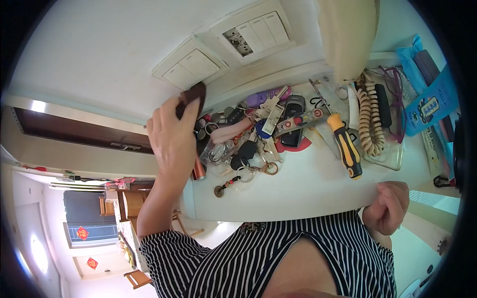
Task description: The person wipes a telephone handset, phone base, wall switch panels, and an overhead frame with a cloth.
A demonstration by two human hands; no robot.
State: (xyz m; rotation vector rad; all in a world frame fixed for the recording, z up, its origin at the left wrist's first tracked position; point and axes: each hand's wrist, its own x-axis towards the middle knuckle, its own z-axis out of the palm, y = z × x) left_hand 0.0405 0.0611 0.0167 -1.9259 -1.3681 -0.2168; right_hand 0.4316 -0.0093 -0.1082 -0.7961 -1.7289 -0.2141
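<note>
My left hand (173,136) is raised at the left end of a white shelf (318,191), its thumb and fingers closed on a dark brown object (193,99), slightly blurred, just below a wall switch (191,68). My right hand (388,206) rests low by the shelf's front edge, fingers curled in, with nothing visible in it. Between the hands lie a pile of keys (243,154), a black car key (293,119), and a screwdriver (346,146) with a yellow and black handle. A second switch panel (256,31) shows an uncovered section.
On the right are beige coiled cords (365,119), purple glasses (395,102), a clear tray (392,161) and a blue tube (431,107). An orange-red cylinder (198,170) lies near my left wrist. A dark door (79,130) and a room with chairs appear at left.
</note>
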